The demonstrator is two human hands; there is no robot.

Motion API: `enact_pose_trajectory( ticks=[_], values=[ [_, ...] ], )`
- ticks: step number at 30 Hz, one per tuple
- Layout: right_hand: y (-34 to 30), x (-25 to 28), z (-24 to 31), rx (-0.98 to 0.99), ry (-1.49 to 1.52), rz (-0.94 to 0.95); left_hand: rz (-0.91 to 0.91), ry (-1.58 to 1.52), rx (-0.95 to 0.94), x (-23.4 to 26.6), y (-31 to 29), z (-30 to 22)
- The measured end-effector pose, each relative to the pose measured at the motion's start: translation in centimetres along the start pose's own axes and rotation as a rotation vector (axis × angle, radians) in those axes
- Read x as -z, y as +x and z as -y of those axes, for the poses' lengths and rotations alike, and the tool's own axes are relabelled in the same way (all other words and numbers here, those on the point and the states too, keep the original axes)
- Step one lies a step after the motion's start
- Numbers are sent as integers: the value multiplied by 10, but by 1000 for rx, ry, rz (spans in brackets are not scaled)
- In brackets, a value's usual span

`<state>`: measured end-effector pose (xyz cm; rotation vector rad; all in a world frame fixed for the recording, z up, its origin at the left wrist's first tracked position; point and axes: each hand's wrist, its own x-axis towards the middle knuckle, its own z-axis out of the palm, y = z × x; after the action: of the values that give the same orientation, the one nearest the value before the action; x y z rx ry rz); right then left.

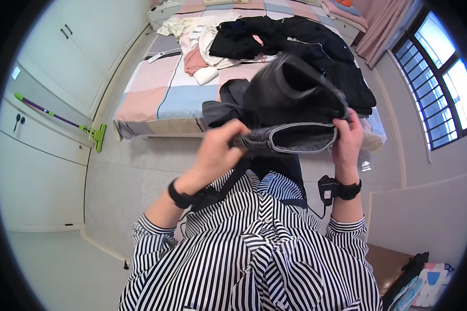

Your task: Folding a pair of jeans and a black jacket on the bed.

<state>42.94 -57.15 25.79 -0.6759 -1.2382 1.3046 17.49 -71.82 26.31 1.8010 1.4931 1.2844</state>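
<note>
Dark grey trousers (290, 111), faded like denim, are held up in front of me at the near edge of the bed. My left hand (220, 147) is closed on their left end, fingers pinching the cloth. On the other side, my right hand (347, 137) grips the edge of an opening with thumb and fingers. That opening gapes toward me with a pale rim, and a second dark opening shows above it. Part of the cloth hangs toward the bed on the left, slightly blurred. Both wrists wear black straps.
Behind the trousers stands a bed (181, 101) with a checked cover. A heap of black clothes (296, 36) and a pile of white and pink clothes (197, 52) lie on it. A green mop (96, 136) leans by white cabinets at left; a barred window (436, 78) is at right.
</note>
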Motion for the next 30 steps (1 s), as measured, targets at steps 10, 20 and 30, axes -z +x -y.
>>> enact_pose_trajectory(
  ticks=[10,20,30],
  values=[
    [-70,50,-38,-302,-53,-155,234,-153,33,-25,-10,6],
    [-89,103,-117,-1020,540,-230,557,-117,-23,-39,-20,2],
    [-46,101,-126,-582,2,-312,432,-64,-99,-45,-21,-5]
  ],
)
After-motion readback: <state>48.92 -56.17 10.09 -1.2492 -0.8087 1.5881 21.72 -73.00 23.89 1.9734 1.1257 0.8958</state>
